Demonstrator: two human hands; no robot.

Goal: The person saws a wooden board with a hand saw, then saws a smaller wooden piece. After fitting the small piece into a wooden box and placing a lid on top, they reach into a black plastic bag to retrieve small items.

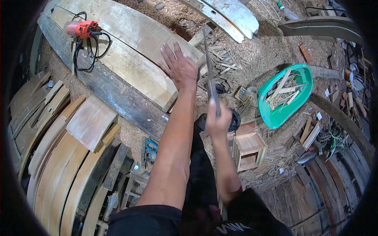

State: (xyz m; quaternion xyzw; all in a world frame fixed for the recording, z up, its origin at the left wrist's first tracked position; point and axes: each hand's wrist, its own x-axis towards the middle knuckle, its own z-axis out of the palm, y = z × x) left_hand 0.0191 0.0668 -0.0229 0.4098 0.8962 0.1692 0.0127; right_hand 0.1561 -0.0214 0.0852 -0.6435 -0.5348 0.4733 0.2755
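My left hand (180, 71) lies flat with its fingers spread on a wide pale plank (136, 33), near the plank's right end. Beside it, my right hand (219, 120) is closed around the handle of a handsaw (208, 59). The saw's long thin blade shows almost edge-on, pointing away from me past the plank's end. A second pale plank (128, 65) lies alongside the first, with a dark gap between them. Under both is a worn dark board (106, 92). A red power tool (83, 29) with a coiled black cord rests on the planks at the far left.
Right of me stands a green tub (264, 112) holding wood offcuts. A small wooden box frame (250, 143) is near my right forearm. Curved boards (59, 173) are stacked at left, close to a blue power tool (151, 147). Shavings and scraps cover the floor (252, 59).
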